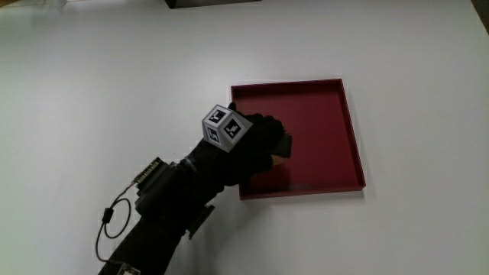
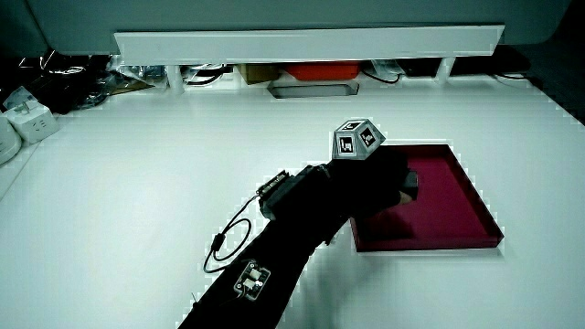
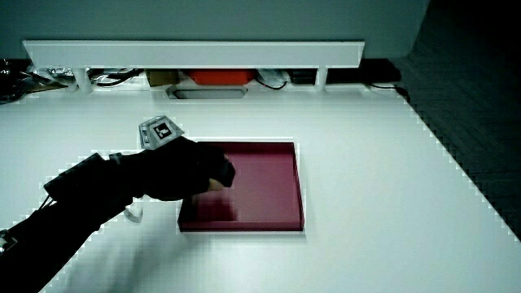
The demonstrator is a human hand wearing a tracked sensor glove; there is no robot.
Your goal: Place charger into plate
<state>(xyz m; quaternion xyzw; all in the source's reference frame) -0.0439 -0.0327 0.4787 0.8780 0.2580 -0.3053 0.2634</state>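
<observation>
Square dark-red shallow plate (image 1: 348, 137) on white bench (image 1: 114, 84); black-gloved hand (image 1: 248, 145), grip closed on small black charger (image 1: 284, 144), held low over the plate's near corner. Low white partition (image 2: 311, 41) at bench edge.

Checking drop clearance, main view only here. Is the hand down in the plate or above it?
Observer: In both side views the hand sits higher than the red tray wall, with the fingers curled on the charger. I cannot tell whether the charger touches the floor.
Operator: Anything on the table outside my crop?
Observer: A low white partition stands farther from the person than the tray.
Operator: Loose items?
Observer: In a side view, white boxy items lie at the table's edge, well apart from the tray.
</observation>
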